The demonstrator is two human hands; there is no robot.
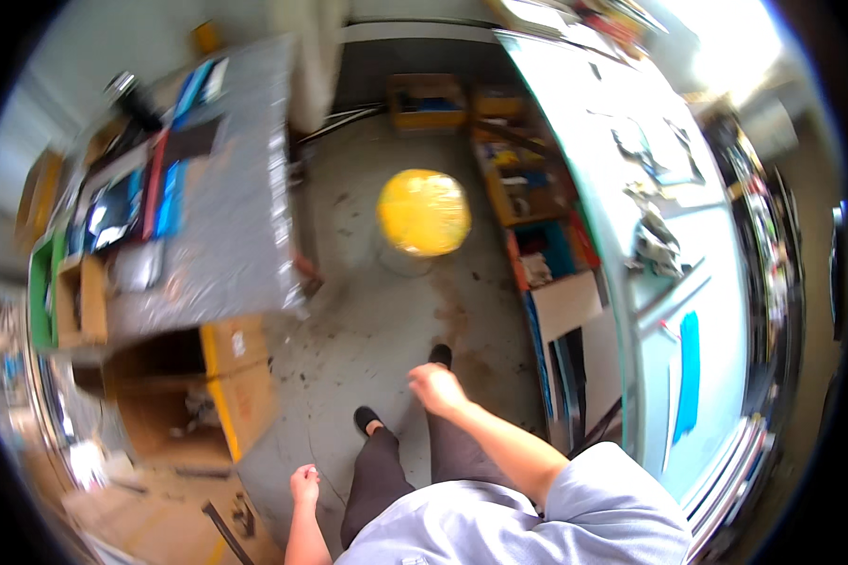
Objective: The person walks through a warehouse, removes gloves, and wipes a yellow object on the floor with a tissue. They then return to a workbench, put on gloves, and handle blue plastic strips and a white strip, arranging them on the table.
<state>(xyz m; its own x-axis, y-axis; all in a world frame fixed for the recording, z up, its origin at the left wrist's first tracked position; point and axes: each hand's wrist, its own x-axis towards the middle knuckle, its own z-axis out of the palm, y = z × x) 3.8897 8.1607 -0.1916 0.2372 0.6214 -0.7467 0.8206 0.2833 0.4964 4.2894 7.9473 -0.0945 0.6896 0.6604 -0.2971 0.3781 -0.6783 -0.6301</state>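
Note:
I look down at my own legs in dark trousers and black shoes (367, 418) on a stained concrete floor. My left hand (304, 485) hangs at my side near the lower edge, fingers loosely curled, holding nothing. My right hand (435, 387) swings in front of my thigh, also with nothing in it. Neither hand touches anything. A round yellow stool (424, 212) stands on the floor ahead of me, between two tables.
A grey-topped table (236, 235) with blue and red items stands to the left, open cardboard boxes (207, 395) below it. A long pale workbench (669, 282) runs along the right, with crates and boxes (528, 188) underneath. A walkway runs between them.

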